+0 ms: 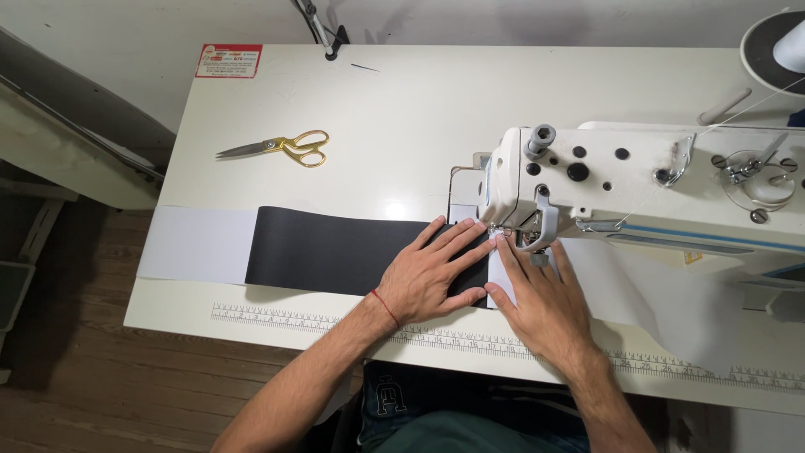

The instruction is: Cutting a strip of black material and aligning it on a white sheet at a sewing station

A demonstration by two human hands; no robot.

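Note:
A black fabric strip (323, 252) lies on top of a longer white fabric strip (197, 245) across the white sewing table (386, 109). My left hand (432, 273) rests flat on the black strip's right end, fingers spread toward the needle area. My right hand (541, 298) presses flat on the white fabric just right of it, fingertips under the head of the white sewing machine (637, 189). Both hands hold the fabric down near the presser foot (511, 235). A red string circles my left wrist.
Gold-handled scissors (281, 148) lie on the table at the back left. A printed ruler (293, 319) runs along the table's front edge. A thread spool (780, 50) stands at the far right. Wooden floor shows to the left.

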